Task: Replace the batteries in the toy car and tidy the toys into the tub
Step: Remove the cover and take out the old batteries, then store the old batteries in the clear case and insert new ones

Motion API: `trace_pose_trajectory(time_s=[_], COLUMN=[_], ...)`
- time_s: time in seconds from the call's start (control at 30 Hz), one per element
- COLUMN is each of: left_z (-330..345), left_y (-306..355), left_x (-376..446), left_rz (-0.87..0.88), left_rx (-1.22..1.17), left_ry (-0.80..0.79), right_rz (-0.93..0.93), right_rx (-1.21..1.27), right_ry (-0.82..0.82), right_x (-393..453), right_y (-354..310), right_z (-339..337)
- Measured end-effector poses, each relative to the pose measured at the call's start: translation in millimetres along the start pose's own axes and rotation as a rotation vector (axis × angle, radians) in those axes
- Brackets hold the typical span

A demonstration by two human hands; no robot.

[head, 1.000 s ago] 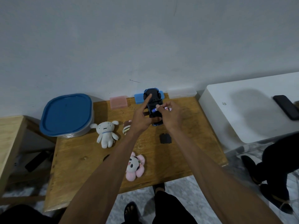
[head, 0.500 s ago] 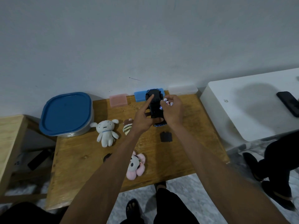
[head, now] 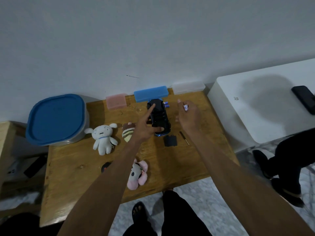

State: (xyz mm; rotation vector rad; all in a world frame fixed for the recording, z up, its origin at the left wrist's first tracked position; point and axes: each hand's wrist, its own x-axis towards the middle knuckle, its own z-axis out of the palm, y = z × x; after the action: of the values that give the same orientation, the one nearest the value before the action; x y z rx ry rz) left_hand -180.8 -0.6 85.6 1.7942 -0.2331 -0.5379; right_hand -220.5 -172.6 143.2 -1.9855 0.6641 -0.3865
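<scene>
The dark toy car (head: 159,116) lies upside down on the wooden table (head: 71,171), its blue body edge showing at the near end. My left hand (head: 146,126) grips it, forefinger stretched along the underside and thumb at the near end. To the right of the car, my right hand (head: 187,114) holds small white batteries (head: 185,107) in its fingers. Two blue batteries (head: 166,104) lie on the table by the car's far end. The black battery cover (head: 170,140) and a small screwdriver (head: 184,137) lie just in front of the car.
A tub with a blue lid (head: 57,119) stands at the table's back left. Plush toys lie about: white (head: 103,138), striped brown (head: 127,133), pink (head: 138,174). Pink (head: 116,103), blue (head: 150,95) and clear (head: 188,88) cases line the wall. A white cabinet (head: 255,106) with a phone (head: 304,101) stands right.
My right hand has drawn away from the car to the right, still holding white batteries. Two blue batteries now show on the table beside the car. My left hand stays on the car.
</scene>
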Motion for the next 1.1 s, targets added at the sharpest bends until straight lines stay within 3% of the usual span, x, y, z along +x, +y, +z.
trace_pose_trajectory(time_s=[0.3, 0.5, 0.7, 0.8, 0.93, 1.1], left_z=[10, 11, 13, 17, 33, 64], left_y=[-41, -45, -39, -38, -15, 18], left_x=[14, 24, 33, 35, 35, 74], left_rz=[-0.216, -0.291, -0.329, -0.295, -0.172, 0.044], left_rx=[0.022, -0.012, 0.112, 0.295, 0.595, 0.602], left_ry=[-0.070, -0.069, -0.081, -0.028, 0.187, 0.314], right_rz=[0.198, 0.232, 0.314, 0.395, 0.490, 0.529], right_rx=[0.080, 0.116, 0.194, 0.271, 0.360, 0.350], right_ry=[-0.148, -0.198, -0.264, -0.285, -0.266, -0.136], right_x=[18, 26, 32, 37, 55, 91], right_y=[45, 65, 75, 74, 76, 82], right_z=[4, 12, 16, 13, 4, -6])
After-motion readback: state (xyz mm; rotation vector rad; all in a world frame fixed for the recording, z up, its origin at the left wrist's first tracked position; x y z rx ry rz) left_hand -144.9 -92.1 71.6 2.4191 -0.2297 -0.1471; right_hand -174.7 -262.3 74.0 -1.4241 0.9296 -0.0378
